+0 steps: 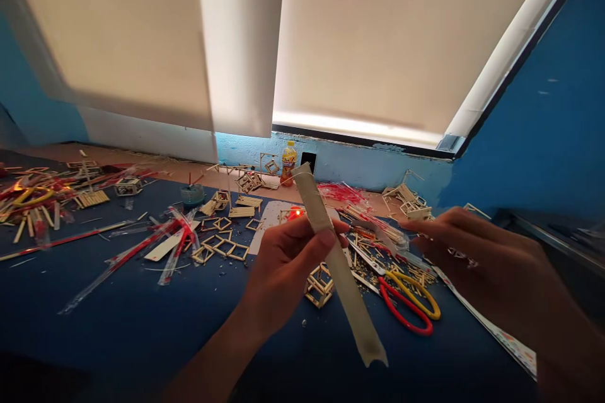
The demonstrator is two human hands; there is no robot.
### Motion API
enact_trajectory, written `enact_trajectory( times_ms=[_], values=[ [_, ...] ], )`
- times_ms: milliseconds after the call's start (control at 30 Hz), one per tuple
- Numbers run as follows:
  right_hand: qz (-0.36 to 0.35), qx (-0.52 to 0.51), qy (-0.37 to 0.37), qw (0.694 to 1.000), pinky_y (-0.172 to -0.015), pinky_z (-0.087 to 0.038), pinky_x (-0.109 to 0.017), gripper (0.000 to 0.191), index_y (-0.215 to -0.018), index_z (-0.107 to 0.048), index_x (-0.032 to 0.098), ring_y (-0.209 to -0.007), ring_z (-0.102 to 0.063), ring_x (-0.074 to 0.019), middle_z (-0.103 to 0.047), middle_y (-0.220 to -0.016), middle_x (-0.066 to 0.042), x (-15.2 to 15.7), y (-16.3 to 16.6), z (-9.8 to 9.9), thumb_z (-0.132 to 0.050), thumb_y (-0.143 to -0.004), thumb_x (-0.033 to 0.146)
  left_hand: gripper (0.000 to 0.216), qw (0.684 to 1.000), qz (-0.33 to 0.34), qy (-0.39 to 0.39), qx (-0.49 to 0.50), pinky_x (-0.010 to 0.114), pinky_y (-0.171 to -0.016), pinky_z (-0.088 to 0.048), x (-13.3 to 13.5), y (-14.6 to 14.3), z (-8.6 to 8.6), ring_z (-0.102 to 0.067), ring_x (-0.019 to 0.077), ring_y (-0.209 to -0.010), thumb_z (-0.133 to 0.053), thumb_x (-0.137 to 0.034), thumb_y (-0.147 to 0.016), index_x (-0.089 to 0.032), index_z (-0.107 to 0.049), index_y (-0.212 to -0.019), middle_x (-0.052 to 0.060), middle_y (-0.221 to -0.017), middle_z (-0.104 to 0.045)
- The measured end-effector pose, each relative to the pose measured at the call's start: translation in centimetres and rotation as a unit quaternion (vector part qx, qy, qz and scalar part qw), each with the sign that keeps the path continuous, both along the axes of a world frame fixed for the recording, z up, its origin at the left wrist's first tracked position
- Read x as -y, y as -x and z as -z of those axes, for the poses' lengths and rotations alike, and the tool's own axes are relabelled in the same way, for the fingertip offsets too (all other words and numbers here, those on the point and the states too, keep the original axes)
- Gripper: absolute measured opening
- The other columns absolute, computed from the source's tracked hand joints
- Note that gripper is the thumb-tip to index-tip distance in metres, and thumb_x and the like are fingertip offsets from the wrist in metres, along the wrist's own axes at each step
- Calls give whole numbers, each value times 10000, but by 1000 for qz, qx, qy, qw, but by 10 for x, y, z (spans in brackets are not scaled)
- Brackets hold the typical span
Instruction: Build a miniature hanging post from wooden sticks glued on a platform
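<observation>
My left hand (288, 264) is closed on a long, pale beige strip (347, 293) that runs slantwise from upper left to lower right, curled at both ends. The thumb presses it against the fingers near its upper third. My right hand (477, 258) hovers at the right, fingers curled and pointing left, close to a clear plastic wrapper (382, 236); whether it pinches anything I cannot make out. Below the strip lie scissors with red and yellow handles (411, 302) and a small cube frame of wooden sticks (319, 286).
A dark blue table (118, 327) is strewn with stick frames (222, 245), loose sticks, red-and-clear wrappers (155, 242) and a white sheet (269, 217). A small bottle (288, 164) stands at the back by the wall. Window blinds hang above. Blue wall at right.
</observation>
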State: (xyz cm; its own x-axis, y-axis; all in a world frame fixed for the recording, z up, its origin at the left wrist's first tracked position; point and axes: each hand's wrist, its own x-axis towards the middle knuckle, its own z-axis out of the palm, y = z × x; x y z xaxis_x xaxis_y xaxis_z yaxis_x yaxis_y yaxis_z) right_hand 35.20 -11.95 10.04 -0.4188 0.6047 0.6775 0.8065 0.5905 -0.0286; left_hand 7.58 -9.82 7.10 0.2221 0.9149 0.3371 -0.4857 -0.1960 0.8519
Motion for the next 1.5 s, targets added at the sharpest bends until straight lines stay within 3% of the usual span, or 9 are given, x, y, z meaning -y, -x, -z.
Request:
enact_trajectory(
  times_ms=[133,233,533,700,900,1000,1167,1333,1500],
  values=[
    [-60,-14,78,995,-633,-474,-297,93,-1027,-640,287,-716,-622,-163,-634,-883,-9,-8,3,18,-569,-1063,239,149,996,56,31,64,181,-680,-572,4,1,-3,-684,113,-717,-849,-325,-890,-212,-855,-987,32,-853,-773],
    [-87,-34,143,985,-649,-455,-286,219,-877,-551,247,-716,-573,-152,-581,-851,-6,-8,12,38,-505,-1086,201,164,989,72,75,107,172,-670,-603,6,-4,-9,-707,104,-700,-896,-266,-837,-195,-841,-974,23,-853,-782],
    [-94,-149,262,949,-624,-391,-298,311,-815,-545,235,-688,-503,-162,-531,-800,0,3,5,70,-473,-1109,304,97,991,36,66,109,158,-656,-619,6,8,-9,-749,118,-681,-871,-234,-866,-171,-822,-923,18,-777,-799],
    [-117,-171,327,922,-688,-432,-304,329,-797,-531,238,-754,-567,-176,-571,-849,-14,29,11,92,-485,-1096,366,96,987,70,88,116,158,-682,-623,13,25,-7,-745,117,-709,-833,-227,-901,-168,-812,-973,27,-786,-796],
    [-153,-263,334,892,-852,-431,-332,308,-804,-513,247,-833,-554,-199,-566,-840,-1,50,28,113,-516,-1087,367,187,980,102,131,113,190,-596,-659,8,29,-16,-770,186,-826,-898,-182,-807,-126,-808,-962,22,-753,-770],
    [-166,-307,328,878,-909,-404,-343,342,-791,-531,249,-844,-547,-202,-557,-809,9,52,33,113,-509,-1090,411,164,973,117,154,126,265,-736,-711,6,27,-21,-808,233,-901,-908,-152,-787,-112,-816,-916,12,-722,-773],
    [-180,-352,337,855,-837,-424,-326,419,-750,-573,251,-817,-547,-201,-554,-766,10,56,41,113,-514,-1070,516,93,963,133,192,135,211,-822,-682,11,24,-26,-826,183,-803,-822,-93,-867,-77,-823,-958,32,-731,-808],
    [-129,-382,338,850,-922,-488,-304,378,-979,-716,316,-980,-647,-227,-689,-946,-6,61,32,124,-472,-1060,591,87,960,183,201,69,216,-733,-688,7,25,-43,-815,191,-725,-804,-95,-872,-64,-819,-952,75,-750,-821],
    [27,-340,384,858,-908,-568,-340,476,-1198,-707,282,-1047,-716,-263,-758,-1084,-56,39,-11,139,-372,-1072,596,93,959,236,159,-3,248,-722,-695,-9,20,-68,-823,213,-747,-726,-91,-912,-79,-810,-950,80,-749,-825]
  ],
)
